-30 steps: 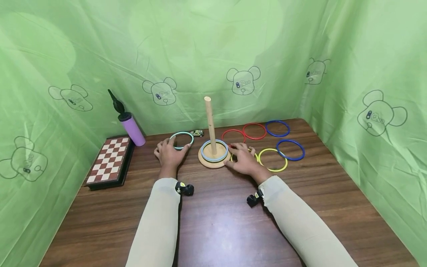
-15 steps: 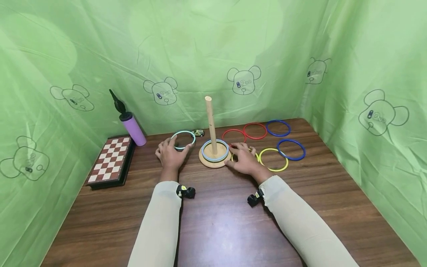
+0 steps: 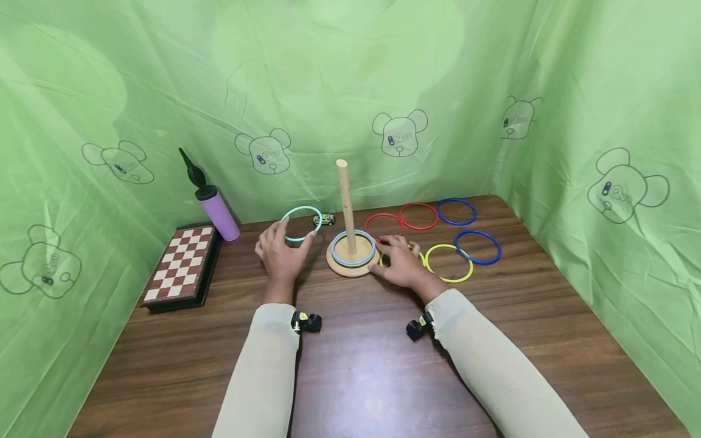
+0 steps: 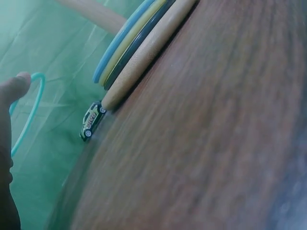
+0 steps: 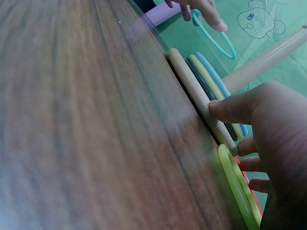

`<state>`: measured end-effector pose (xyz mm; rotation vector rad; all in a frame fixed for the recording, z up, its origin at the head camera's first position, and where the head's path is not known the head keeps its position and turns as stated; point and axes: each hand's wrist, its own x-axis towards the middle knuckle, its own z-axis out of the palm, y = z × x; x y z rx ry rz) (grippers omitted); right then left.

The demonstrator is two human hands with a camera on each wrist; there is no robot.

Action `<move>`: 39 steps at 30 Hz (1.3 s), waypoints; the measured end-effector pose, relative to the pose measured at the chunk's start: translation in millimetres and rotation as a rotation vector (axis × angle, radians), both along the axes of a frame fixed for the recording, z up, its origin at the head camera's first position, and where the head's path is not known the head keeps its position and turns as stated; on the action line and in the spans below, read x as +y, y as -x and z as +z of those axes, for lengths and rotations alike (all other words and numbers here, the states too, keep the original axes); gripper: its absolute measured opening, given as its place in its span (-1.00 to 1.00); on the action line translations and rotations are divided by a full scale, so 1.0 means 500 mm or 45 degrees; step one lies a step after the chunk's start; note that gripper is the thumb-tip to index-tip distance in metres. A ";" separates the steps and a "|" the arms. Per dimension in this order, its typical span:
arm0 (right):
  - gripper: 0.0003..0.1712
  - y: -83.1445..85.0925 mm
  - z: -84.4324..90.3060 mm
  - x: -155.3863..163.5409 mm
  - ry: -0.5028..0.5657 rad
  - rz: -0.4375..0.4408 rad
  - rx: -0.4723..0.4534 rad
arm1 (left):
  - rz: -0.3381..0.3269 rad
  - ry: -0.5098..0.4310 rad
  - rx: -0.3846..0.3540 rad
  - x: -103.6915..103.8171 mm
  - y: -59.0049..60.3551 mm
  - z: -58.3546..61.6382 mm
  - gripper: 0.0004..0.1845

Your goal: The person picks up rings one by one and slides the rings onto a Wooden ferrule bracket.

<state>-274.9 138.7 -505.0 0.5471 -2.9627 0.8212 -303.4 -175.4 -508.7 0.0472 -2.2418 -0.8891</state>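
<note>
Compared with half a second earlier, the thin teal plastic ring (image 3: 302,223) no longer lies flat on the brown wooden table (image 3: 356,377); it is lifted and tilted, left of the upright wooden peg (image 3: 346,204). The left hand (image 3: 280,254) pinches this ring between curled fingers and thumb. The right hand (image 3: 402,263) rests with relaxed fingers against the round wooden base (image 3: 350,266), thumb touching its edge, apparently also lying over a yellow ring (image 5: 237,189). Stacked rings (image 3: 353,258) sit on the base.
</note>
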 end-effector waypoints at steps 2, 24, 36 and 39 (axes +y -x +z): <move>-0.14 0.000 0.000 -0.001 0.002 -0.002 -0.001 | 0.000 -0.010 0.037 0.003 -0.001 0.007 -0.13; -0.14 0.003 -0.006 0.001 0.022 0.012 0.016 | -0.045 -0.198 0.143 0.026 -0.030 0.124 -0.08; -0.12 0.004 -0.003 0.000 0.008 0.012 0.013 | -0.067 -0.273 0.226 0.062 -0.048 0.241 -0.12; -0.11 0.004 -0.002 -0.001 0.008 0.011 0.009 | -0.096 -0.262 0.256 0.070 -0.053 0.276 -0.12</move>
